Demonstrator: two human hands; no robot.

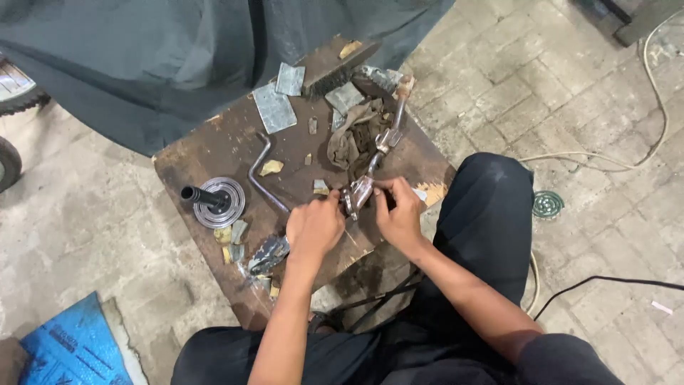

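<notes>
A dark cloth [178, 64] hangs over the far side of the scene, and in front of it a worn wooden board [214, 153] serves as a low work surface on the paved floor [570, 93], with the seated person's knees either side of its near edge. Lying on the board is a long metal tool [381, 142], a jointed rod whose long axis runs from a wooden-looking knob at the far right edge down and leftward to its chunky metal head near the person. That head sits right between the two hands, so both are about equally close to it; the rest of the rod stretches away from them across a crumpled rag [353, 142]. The right hand [400, 214] is closed around the near end of the tool, fingers curled over the top. The left hand [315, 227] is pinched shut at the head from the other side; what exactly its fingertips hold is too small to tell. To the left stand a round metal disc with a black post [217, 202] and a bent steel bar [262, 171]. Farther back lie a wire brush [338, 71] and small squares of grey sandpaper [274, 107].
</notes>
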